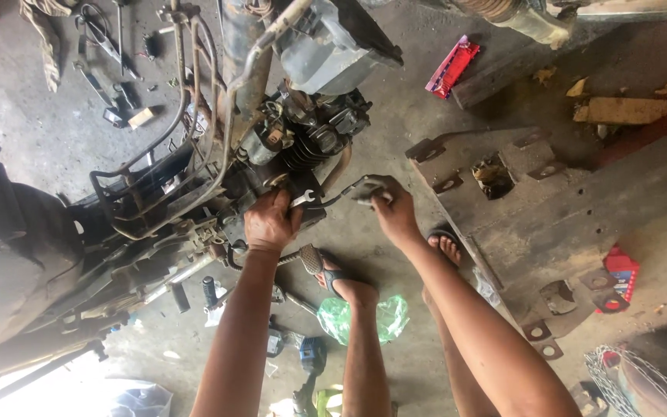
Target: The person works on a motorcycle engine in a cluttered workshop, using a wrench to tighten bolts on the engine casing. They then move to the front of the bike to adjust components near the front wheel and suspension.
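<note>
Stripped motorcycle (194,177) fills the frame from 9 to 12 o'clock, lying across the concrete floor (32,123); bare tube frame, no tank or seat panels visible, so teardown looks well advanced. Grey slab (580,208) with bolted brackets runs from 3 toward 5 o'clock, well apart from the bike. Engine (303,139), finned cylinder exposed, sits just above centre, still mounted in the frame. Both forearms enter from 6 o'clock. Left hand (270,220) at centre, fingers closed around a spanner (303,199) whose open head shows just at 1 o'clock of the knuckles, pressed against the lower engine case; the fastener itself is hidden by the hand, so I cannot tell whether it is loose or tight. Right hand (391,207), just at 3 o'clock of the left, fingers curled tight on a bent metal lever (349,189) that arcs back to the engine. Judgement: work is mid-step at the lower case; engine not yet out, nothing freshly removed beside the hands. Sandalled foot (345,284) rests at 5 o'clock of the left hand, beside a ridged footpeg (310,259). Green plastic bag (364,318) near 6 o'clock. Loose tools (106,46) scattered at 11 o'clock, red packet (452,66) at 1 o'clock.
</note>
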